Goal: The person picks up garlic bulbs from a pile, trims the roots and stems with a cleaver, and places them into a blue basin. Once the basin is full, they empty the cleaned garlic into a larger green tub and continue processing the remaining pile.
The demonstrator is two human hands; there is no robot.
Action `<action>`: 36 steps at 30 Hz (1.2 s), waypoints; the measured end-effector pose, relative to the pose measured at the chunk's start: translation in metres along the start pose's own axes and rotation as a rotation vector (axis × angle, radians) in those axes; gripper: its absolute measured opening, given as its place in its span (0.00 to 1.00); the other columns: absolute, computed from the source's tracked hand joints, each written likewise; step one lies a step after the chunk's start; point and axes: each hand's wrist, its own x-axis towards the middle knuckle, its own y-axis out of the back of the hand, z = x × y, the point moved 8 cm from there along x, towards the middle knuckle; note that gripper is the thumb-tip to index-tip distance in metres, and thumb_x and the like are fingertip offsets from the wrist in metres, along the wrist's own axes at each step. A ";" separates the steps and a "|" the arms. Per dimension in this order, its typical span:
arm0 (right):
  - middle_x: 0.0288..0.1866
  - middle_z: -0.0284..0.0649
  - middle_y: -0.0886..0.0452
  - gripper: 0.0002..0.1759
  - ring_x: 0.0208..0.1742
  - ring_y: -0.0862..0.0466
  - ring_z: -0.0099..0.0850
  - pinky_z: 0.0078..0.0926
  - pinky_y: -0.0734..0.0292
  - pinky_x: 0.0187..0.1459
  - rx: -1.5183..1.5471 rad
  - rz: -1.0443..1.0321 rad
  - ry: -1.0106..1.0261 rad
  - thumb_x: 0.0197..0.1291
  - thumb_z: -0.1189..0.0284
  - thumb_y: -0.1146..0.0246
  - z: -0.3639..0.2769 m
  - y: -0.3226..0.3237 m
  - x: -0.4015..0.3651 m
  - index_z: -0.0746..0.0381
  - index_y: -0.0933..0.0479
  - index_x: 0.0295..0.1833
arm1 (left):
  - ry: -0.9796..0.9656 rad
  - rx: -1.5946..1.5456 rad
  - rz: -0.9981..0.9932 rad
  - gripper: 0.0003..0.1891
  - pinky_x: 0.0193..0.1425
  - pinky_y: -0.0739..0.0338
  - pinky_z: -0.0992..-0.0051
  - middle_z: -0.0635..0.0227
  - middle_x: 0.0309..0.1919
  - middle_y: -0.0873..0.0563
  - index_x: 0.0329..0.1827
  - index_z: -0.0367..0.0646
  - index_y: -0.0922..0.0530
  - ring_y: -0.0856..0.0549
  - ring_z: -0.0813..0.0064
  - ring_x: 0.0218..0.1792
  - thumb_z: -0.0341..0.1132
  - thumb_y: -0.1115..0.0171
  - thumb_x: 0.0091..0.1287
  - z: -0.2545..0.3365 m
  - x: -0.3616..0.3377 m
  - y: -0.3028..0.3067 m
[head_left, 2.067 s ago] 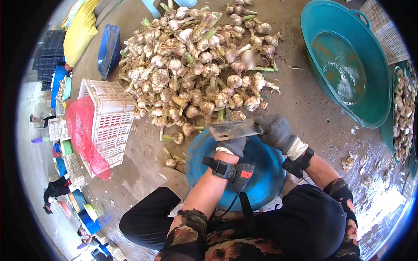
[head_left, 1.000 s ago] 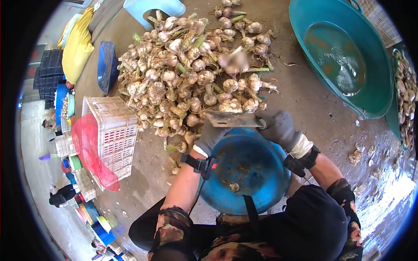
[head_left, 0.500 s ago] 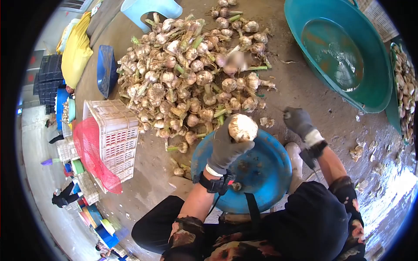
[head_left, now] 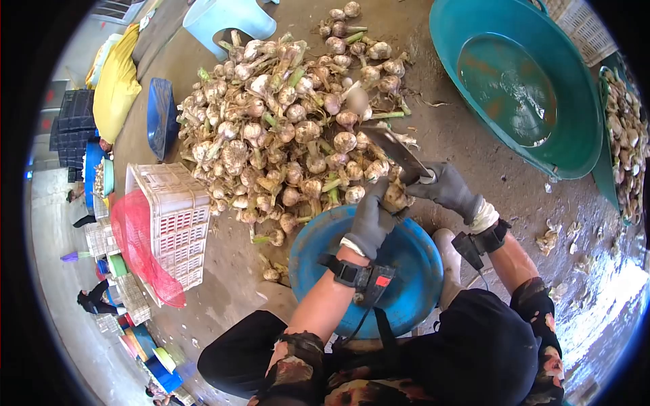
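Gloved in grey, my left hand (head_left: 376, 215) is closed round a garlic bulb (head_left: 397, 196) above the far rim of a blue basin (head_left: 302, 260). My right hand (head_left: 448, 191), in a matching glove, grips a knife (head_left: 396, 152). Its broad dark blade points up and left, close over the bulb and overlapping the edge of a large garlic pile (head_left: 271, 135). The bulbs in the pile still carry stems and soil. My left forearm covers part of the basin's inside.
A green tub (head_left: 575, 145) with a wet bottom stands at upper right, more garlic (head_left: 626, 135) beyond it. On the left are a white crate (head_left: 179, 237) with red netting (head_left: 139, 243), a blue scoop-like container (head_left: 162, 118) and a yellow sack (head_left: 116, 88). A light-blue stool (head_left: 237, 20) is behind the pile.
My left hand has moved up and right with the garlic bulb and turned it over. My right hand has come left to it, and the knife's blade now shows broadside.
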 end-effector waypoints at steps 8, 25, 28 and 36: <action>0.18 0.37 0.22 0.10 0.18 0.23 0.28 0.26 0.26 0.26 -0.462 -0.166 -0.559 0.44 0.67 0.41 0.118 0.029 -0.020 0.63 0.23 0.28 | -0.122 0.040 -0.234 0.15 0.32 0.25 0.75 0.60 0.31 0.21 0.39 0.36 0.26 0.20 0.69 0.33 0.41 0.49 0.60 0.033 -0.049 -0.022; 0.24 0.42 0.21 0.11 0.26 0.19 0.33 0.29 0.26 0.31 -0.128 0.143 -0.698 0.43 0.66 0.37 0.143 0.026 -0.051 0.61 0.24 0.32 | -0.198 0.984 0.025 0.16 0.40 0.24 0.76 0.60 0.34 0.20 0.42 0.36 0.24 0.19 0.71 0.37 0.39 0.44 0.56 0.138 0.060 0.059; 0.29 0.45 0.21 0.12 0.33 0.21 0.44 0.35 0.26 0.37 -0.478 0.221 -0.352 0.45 0.62 0.40 0.102 0.028 -0.032 0.56 0.24 0.34 | -0.078 0.552 -0.002 0.14 0.37 0.24 0.77 0.65 0.30 0.21 0.44 0.37 0.25 0.19 0.74 0.33 0.35 0.45 0.58 0.102 0.010 0.043; 0.29 0.46 0.22 0.11 0.33 0.22 0.44 0.35 0.27 0.36 -0.556 0.049 0.001 0.45 0.64 0.41 0.005 -0.018 -0.001 0.55 0.23 0.35 | -0.248 1.436 0.144 0.10 0.27 0.31 0.81 0.68 0.24 0.19 0.28 0.38 0.22 0.24 0.79 0.22 0.37 0.41 0.55 0.074 -0.045 -0.014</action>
